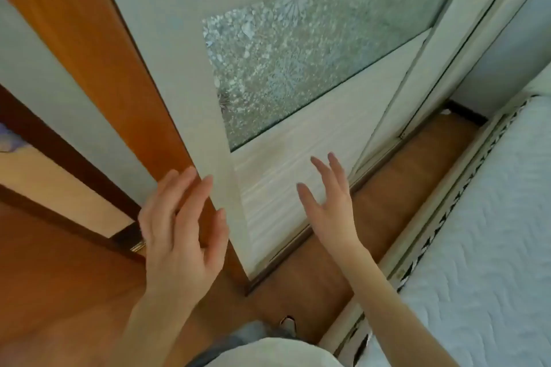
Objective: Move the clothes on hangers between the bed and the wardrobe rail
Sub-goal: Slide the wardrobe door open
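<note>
White top [268, 351] fills the bottom edge, with a shoe [287, 323] on the floor [59, 277] just beyond it. On the left hand [179, 232] the fingers [190, 202] are straight and a little spread, holding nothing. Their tips lie at the left edge of the white door [185, 68]; whether they press on it cannot be told. On the right hand [328, 202] the fingers are also straight and fanned apart, empty, raised in front of the door's ribbed lower panel [268, 188]. Above that panel sits a frosted, flower-patterned pane [292, 62]. A brown side board [98, 39] runs along the door's left edge. A second door [432, 53] stands to the right. At far right lies the bed [492, 232], its white quilted mattress near the doors, with a strip of wood floor between them.
</note>
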